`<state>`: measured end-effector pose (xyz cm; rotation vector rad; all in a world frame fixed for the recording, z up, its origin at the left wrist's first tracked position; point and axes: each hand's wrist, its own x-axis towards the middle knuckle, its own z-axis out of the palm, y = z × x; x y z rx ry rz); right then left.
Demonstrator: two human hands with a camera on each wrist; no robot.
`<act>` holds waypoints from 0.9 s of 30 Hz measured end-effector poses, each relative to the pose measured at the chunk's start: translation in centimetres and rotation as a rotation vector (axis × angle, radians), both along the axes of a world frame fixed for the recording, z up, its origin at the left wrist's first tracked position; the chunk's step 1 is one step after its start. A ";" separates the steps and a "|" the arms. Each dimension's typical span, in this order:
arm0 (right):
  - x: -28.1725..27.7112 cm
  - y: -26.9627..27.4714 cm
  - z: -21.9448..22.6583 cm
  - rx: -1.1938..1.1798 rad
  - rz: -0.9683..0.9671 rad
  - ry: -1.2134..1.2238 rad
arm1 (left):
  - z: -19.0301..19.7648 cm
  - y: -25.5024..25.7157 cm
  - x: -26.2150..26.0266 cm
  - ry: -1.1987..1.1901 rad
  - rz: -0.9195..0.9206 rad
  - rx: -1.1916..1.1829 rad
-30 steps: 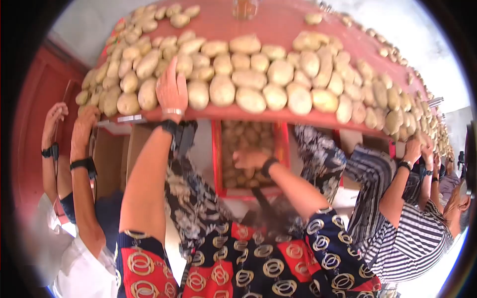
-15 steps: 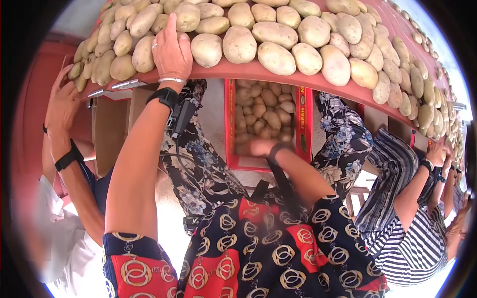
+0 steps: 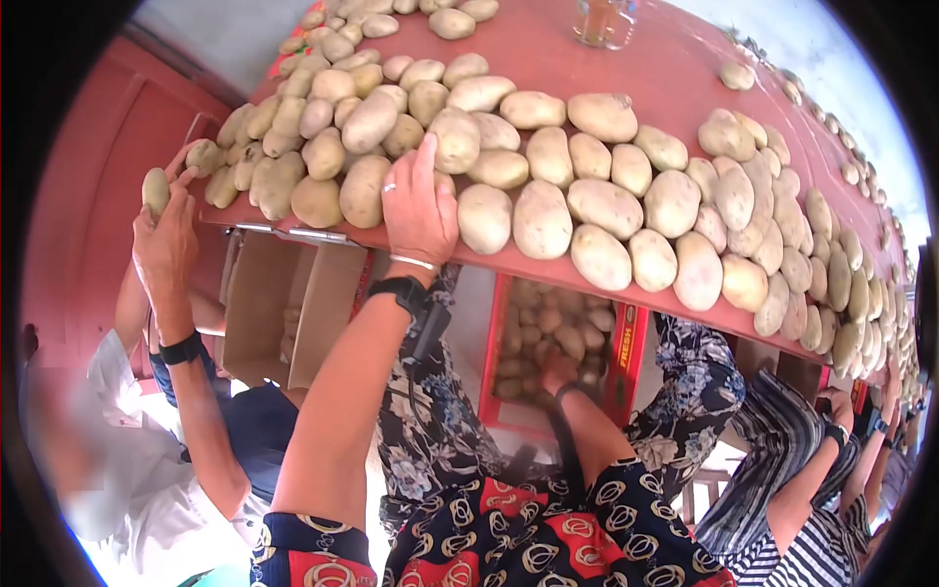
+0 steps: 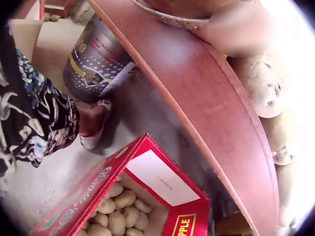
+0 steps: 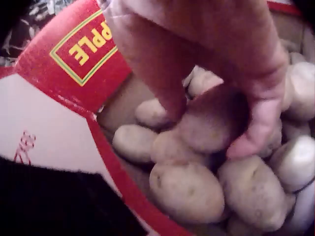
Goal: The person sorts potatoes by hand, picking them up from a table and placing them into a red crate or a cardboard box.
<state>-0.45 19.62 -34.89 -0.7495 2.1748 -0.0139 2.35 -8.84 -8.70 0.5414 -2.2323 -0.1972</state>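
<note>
Rows of potatoes (image 3: 543,220) line the near edge of the red table (image 3: 675,59). My left hand (image 3: 416,207) rests at that edge among them, fingers extended, fingertips by a potato (image 3: 456,140); only part of this hand (image 4: 236,29) shows, blurred, in the left wrist view. Below the tabletop, my right hand (image 3: 559,372) reaches into a red box (image 3: 494,342) of potatoes. The right wrist view has this hand (image 5: 211,54) with thumb and fingers curled round a potato (image 5: 209,123), other potatoes (image 5: 187,191) lying under and beside it.
A glass mug (image 3: 604,22) stands farther back on the table. Another person's hand (image 3: 166,245) at the left holds a potato (image 3: 155,192), above a cardboard box (image 3: 264,303). People sit at the right. A grey bucket (image 4: 96,64) stands on the floor.
The head view has shifted, bringing the mug back into sight. My right hand has gone deeper among the boxed potatoes. My left hand stays at the table edge. The neighbour's hand now raises a potato.
</note>
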 end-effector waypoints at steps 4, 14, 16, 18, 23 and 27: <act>-1.0 0.3 -0.8 0.007 -0.016 -0.065 | 0.2 0.3 0.2 -0.016 0.022 0.021; -3.5 -3.0 16.6 -0.672 -0.406 -1.090 | -0.3 0.3 0.0 0.002 0.052 0.029; -3.6 -4.0 20.0 -0.831 -0.300 -1.230 | -0.2 0.2 0.1 0.018 0.029 0.033; -4.2 -4.4 25.1 -0.879 -0.323 -1.387 | 0.1 0.3 0.1 0.021 0.046 0.032; -8.1 -6.3 34.5 -1.025 -0.180 -0.990 | -0.2 0.1 0.1 0.015 0.071 0.030; -12.5 -12.1 38.2 -1.184 -0.043 -0.528 | -0.2 0.3 0.0 0.043 0.043 0.037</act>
